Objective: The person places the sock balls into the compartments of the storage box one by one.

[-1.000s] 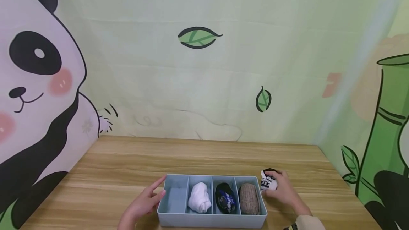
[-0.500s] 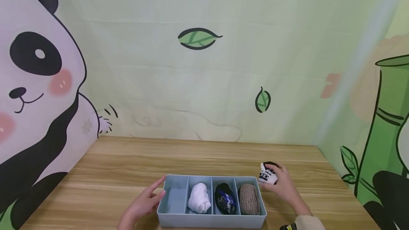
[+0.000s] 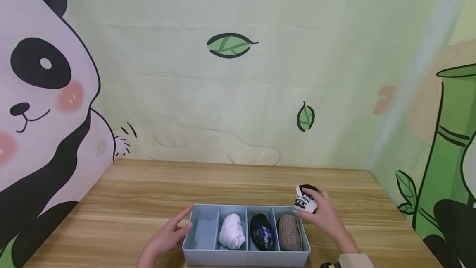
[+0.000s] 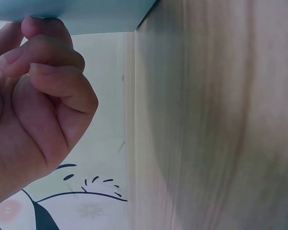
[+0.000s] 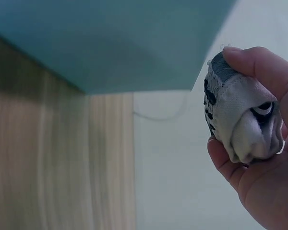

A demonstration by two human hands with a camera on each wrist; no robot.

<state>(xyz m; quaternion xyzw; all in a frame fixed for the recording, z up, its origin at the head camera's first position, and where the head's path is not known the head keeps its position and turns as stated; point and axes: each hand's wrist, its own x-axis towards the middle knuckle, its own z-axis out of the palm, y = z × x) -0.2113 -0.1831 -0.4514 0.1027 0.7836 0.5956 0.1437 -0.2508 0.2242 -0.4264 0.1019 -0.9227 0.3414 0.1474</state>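
My right hand grips a rolled white-and-black sock between thumb and fingers, just beyond the back right corner of the blue-grey divided box. The right wrist view shows this rolled sock raised beside the box's wall. At the box's left end, my left hand touches the side with index finger and thumb. Its other fingers bend loosely below the box in the left wrist view. The box holds a white rolled sock, a black-and-blue one and a ribbed brown one, each in its own compartment.
The box's leftmost compartment shows its bare bottom. The wooden table runs back to a pale green wall cloth printed with a panda, leaves and bamboo.
My right hand has lifted the white-and-black sock and carried it back and left, from beside the box's right end to its back right corner. The left hand and box have stayed put.
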